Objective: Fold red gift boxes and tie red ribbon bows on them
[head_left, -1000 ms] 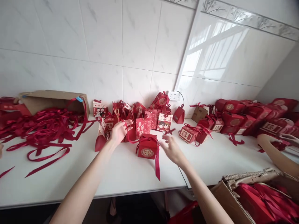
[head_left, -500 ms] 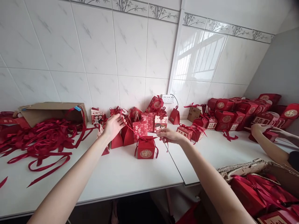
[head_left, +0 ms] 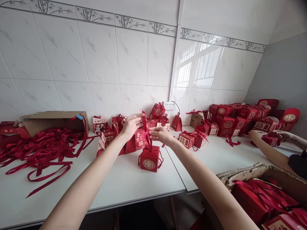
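A small red gift box (head_left: pixel 149 159) with a gold round emblem and cord handles at its sides stands on the white table. A red ribbon (head_left: pixel 144 123) rises from its top. My left hand (head_left: pixel 131 126) pinches the ribbon's upper end above the box. Just right of it, my right hand (head_left: pixel 160 134) has its fingers closed on the ribbon lower down, near a loop. Behind my hands, several red boxes and a patterned red card box (head_left: pixel 141 139) are partly hidden.
A cardboard box (head_left: pixel 55 115) spilling red ribbons (head_left: pixel 48 147) lies at the left. Stacked red boxes (head_left: pixel 225 123) stand at the right, near a co-worker's hands (head_left: pixel 256 135). A carton (head_left: pixel 240 174) holding red boxes is at the lower right. A power strip (head_left: pixel 169 105) is at the wall.
My hands have come closer together above the box. The ribbon, stretched sideways before, now stands upright from the box top. The view has shifted slightly.
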A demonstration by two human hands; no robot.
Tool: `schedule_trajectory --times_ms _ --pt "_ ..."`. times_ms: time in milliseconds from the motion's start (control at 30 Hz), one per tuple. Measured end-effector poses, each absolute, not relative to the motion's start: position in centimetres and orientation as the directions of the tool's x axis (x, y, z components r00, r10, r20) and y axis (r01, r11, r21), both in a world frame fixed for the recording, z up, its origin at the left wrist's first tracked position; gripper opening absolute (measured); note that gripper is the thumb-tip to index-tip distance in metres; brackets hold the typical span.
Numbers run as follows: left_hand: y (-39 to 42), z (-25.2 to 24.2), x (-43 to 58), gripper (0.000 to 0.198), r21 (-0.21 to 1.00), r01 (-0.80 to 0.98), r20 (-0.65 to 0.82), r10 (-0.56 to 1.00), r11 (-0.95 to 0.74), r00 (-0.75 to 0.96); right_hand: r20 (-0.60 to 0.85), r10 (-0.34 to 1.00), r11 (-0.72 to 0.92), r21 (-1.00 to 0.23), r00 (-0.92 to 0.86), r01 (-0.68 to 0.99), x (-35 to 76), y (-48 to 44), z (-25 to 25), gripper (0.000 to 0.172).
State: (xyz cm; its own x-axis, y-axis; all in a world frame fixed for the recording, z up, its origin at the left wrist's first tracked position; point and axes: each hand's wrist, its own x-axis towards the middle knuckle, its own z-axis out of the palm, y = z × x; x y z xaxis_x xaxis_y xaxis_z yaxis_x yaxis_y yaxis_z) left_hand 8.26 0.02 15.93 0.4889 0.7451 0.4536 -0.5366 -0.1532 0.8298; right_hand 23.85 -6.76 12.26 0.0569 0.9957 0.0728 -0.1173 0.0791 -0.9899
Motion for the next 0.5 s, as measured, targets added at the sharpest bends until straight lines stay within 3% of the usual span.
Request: schedule_trajectory --times_ms 300,500 --pt "0.1 16.0 7.1 0.027 0.841 -0.514 0.454 0.738 -0.171 0.499 0.268 0.932 0.290 -0.955 0.242 -0.059 24.6 -6.6 11.7 0.049" --pt "-0.2 16.1 7.5 0.026 0.845 -0.501 0.470 0.709 -0.188 0.526 0.343 0.901 0.380 -0.919 0.265 -0.104 24.0 -6.2 11.5 0.056"
